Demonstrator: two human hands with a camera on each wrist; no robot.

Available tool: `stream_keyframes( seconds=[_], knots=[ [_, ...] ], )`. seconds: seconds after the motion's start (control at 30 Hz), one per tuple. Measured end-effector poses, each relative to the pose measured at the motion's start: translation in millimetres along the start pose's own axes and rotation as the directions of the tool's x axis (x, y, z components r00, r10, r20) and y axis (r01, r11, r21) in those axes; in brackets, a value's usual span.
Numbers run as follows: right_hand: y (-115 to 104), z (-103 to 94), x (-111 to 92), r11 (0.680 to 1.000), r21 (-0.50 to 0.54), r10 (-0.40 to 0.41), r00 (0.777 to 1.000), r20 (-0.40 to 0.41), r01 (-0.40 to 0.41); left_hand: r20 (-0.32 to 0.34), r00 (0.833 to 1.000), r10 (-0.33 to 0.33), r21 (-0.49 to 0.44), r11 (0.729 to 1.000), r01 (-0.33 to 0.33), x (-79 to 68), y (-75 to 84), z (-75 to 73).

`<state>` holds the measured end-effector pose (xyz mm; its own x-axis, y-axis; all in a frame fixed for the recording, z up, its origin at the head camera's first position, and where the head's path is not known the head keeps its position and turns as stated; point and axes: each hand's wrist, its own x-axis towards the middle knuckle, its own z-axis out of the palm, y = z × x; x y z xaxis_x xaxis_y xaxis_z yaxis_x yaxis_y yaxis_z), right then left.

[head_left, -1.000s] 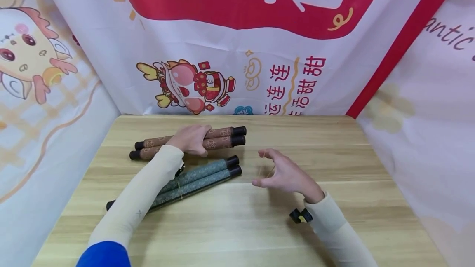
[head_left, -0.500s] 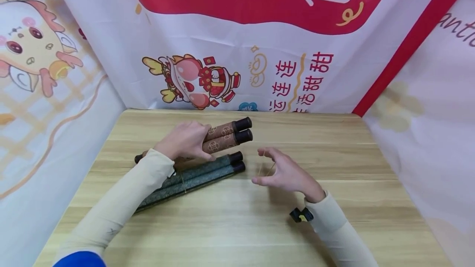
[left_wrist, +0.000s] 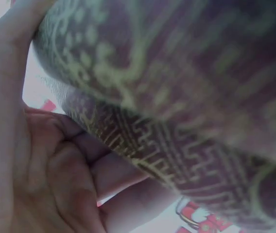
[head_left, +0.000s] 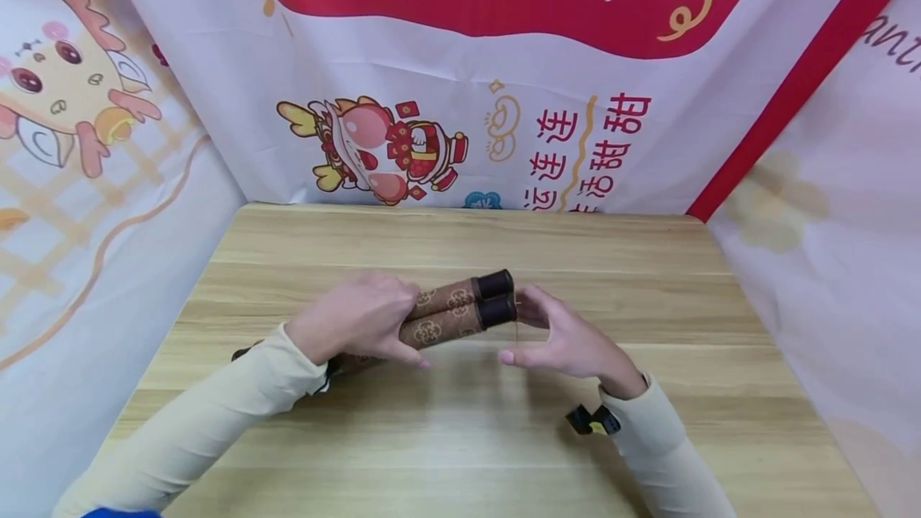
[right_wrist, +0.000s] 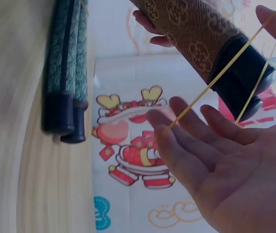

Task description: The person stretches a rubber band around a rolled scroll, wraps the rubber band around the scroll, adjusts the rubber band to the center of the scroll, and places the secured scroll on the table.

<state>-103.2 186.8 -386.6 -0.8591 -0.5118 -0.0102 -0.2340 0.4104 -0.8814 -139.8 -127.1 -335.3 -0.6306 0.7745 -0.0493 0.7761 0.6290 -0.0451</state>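
Note:
My left hand point(head_left: 360, 314) grips a pair of brown hanging scrolls point(head_left: 449, 318) with gold flower patterns and black end knobs, held up off the table. Their cloth fills most of the left wrist view, with the palm beneath. My right hand point(head_left: 557, 334) has its thumb and fingers spread wide, stretching a thin yellow rubber band point(right_wrist: 220, 75) between them. The black knobs are right at this loop; in the right wrist view the band crosses in front of them. A pair of green scrolls point(right_wrist: 62, 73) shows in the right wrist view, hidden in the head view behind the left hand and arm.
The light wood table point(head_left: 460, 438) lies under both hands. A printed white and red cloth point(head_left: 446, 46) hangs at its back edge, and patterned cloths hang on the left point(head_left: 93, 142) and right point(head_left: 813, 222) sides.
The left hand has lifted the brown scrolls off the table's back and brought them forward and right, over the green ones, up to the rubber band. The right hand has barely moved.

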Motion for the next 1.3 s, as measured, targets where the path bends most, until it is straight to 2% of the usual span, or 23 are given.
stream_keyframes(
  seconds=[0.17, 0.27, 0.4, 0.53, 0.63, 0.77, 1.0, 1.3],
  knots=[
    [-4, -0.5, -7, 0.997, -0.013, -0.069, 0.997, 0.036, 0.07, -0.029, 1.0, 0.01, -0.037, 0.999, -0.011, -7.0, 12.9, 2.9],
    [-3, -3.7, -8, 0.994, 0.038, -0.099, 0.995, 0.028, 0.098, -0.038, 0.999, -0.002, -0.053, 0.999, 0.0, -10.9, 16.9, 6.7],
    [-1, -7.1, -10, 0.987, 0.094, -0.13, 0.991, 0.03, 0.126, -0.008, 1.0, -0.014, -0.045, 0.999, 0.014, -16.4, 22.4, 14.4],
    [-1, -2.0, -8, 0.991, 0.054, -0.125, 0.989, 0.074, 0.121, 0.011, 0.999, -0.031, -0.065, 0.997, 0.032, -19.7, 29.3, 22.7],
    [-1, 6.5, -4, 0.991, -0.031, -0.125, 0.986, 0.11, 0.129, 0.009, 0.999, -0.049, -0.074, 0.996, 0.049, -19.7, 35.3, 27.9],
    [-1, 15.4, 1, 0.984, -0.106, -0.128, 0.986, 0.111, 0.14, -0.005, 0.998, -0.067, -0.076, 0.995, 0.066, -18.8, 45.0, 33.9],
    [4, 16.7, 2, 0.982, -0.106, -0.145, 0.983, 0.113, 0.157, -0.03, 0.995, -0.097, -0.107, 0.99, 0.093, -18.8, 59.9, 42.1],
    [22, 35.3, 10, 0.996, -0.053, -0.062, 0.987, 0.149, 0.07, 0.038, 0.994, -0.098, -0.069, 0.993, 0.1, -16.8, 67.0, 59.3]
  ],
)
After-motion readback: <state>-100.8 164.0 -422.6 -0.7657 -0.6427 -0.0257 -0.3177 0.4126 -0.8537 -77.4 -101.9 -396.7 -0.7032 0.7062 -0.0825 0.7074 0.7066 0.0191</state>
